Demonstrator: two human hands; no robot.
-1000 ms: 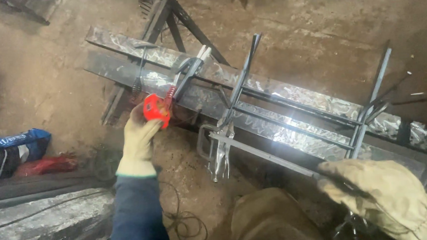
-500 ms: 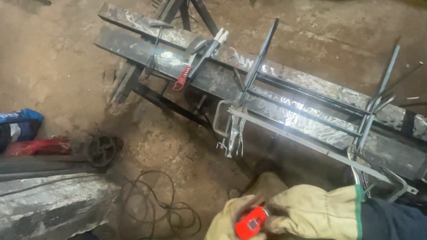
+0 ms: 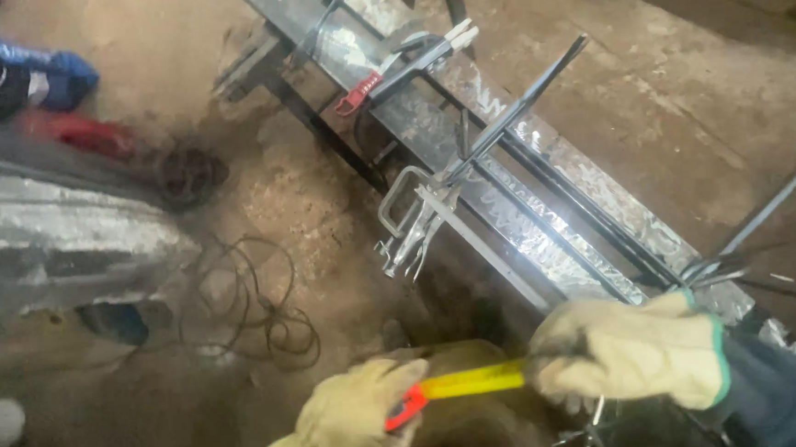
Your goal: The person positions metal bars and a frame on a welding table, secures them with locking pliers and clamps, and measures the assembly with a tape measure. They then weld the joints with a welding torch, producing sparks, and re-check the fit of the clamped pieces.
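Yellow steel tape blade point(image 3: 474, 381) runs taut between two gloved hands low in the view. The left hand point(image 3: 351, 429) has its fingers curled shut around the red tape measure case point(image 3: 404, 407). The right hand point(image 3: 622, 352) pinches the free end of the blade, fingers closed tight, right against the near end of the long steel beam point(image 3: 497, 185).

The beam lies diagonally on a dark metal stand above a dirt floor point(image 3: 666, 97). A red-handled bar clamp point(image 3: 402, 67) bites it near its far end, and silver locking pliers point(image 3: 408, 232) hang off its near edge at mid-length. Thin steel rods point(image 3: 520, 106) cross it and stick out past both edges.

The likeliest trouble is the blade itself. Thick gloves give a poor feel, so the right hand's pinch could slip; the spring would then whip the blade back toward the left hand. A slipped end would also spoil any reading taken off the beam.

The rod ends jut near the right forearm, and a sleeve or glove could snag on them. A bump there might shift a rod held only by clamping.

Loose black cable point(image 3: 256, 306) coils on the floor just left of the hands, near a second steel section point(image 3: 58, 230). It could catch a foot. Whether the locking pliers are fully locked cannot be told from here; if not, a knock could drop them.
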